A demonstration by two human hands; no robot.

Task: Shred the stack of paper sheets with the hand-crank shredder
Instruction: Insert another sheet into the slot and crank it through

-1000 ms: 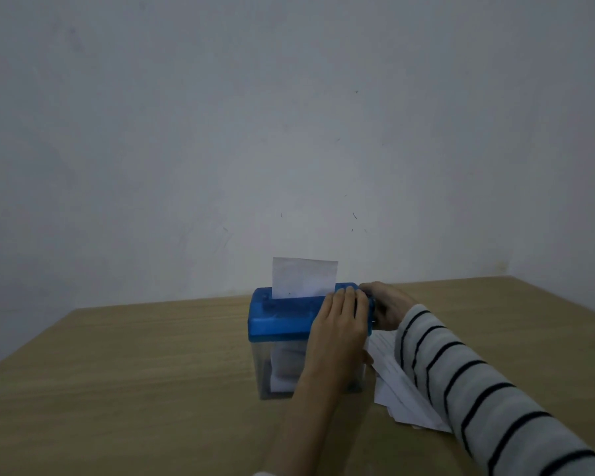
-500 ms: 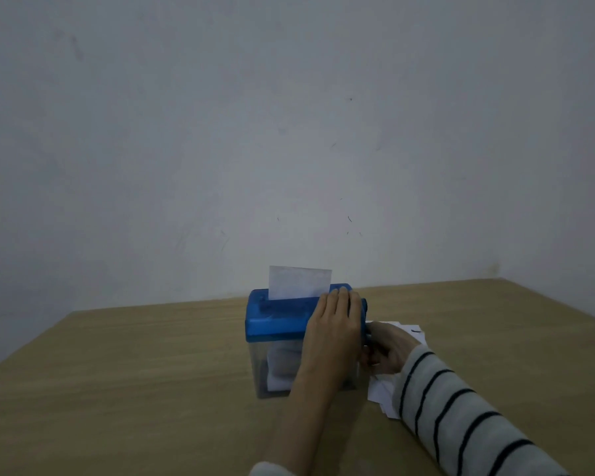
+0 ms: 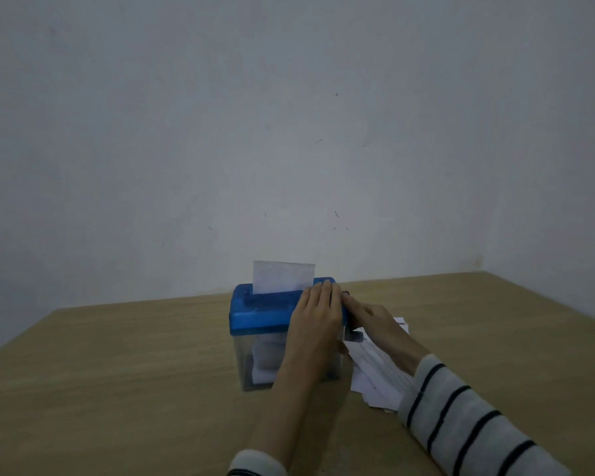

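Note:
A small shredder with a blue lid [image 3: 261, 310] and a clear bin [image 3: 244, 359] stands on the wooden table [image 3: 117, 372]. A white sheet [image 3: 284, 275] sticks upright out of its slot; white paper shows inside the bin. My left hand [image 3: 315, 321] lies over the lid's right end, fingers straight, pressing it down. My right hand [image 3: 370, 316] is at the shredder's right side and grips the dark crank [image 3: 349, 326], which it mostly hides. The stack of paper sheets [image 3: 378, 369] lies on the table just right of the shredder, under my right forearm.
A bare pale wall rises right behind the table's far edge. The table's right edge runs diagonally at the right of the view. My striped sleeve [image 3: 468, 420] crosses the lower right.
My right hand has gone round with the crank: up by the lid, down beside the bin, now up again. The sheet stands a little lower in the slot. My left hand has stayed put.

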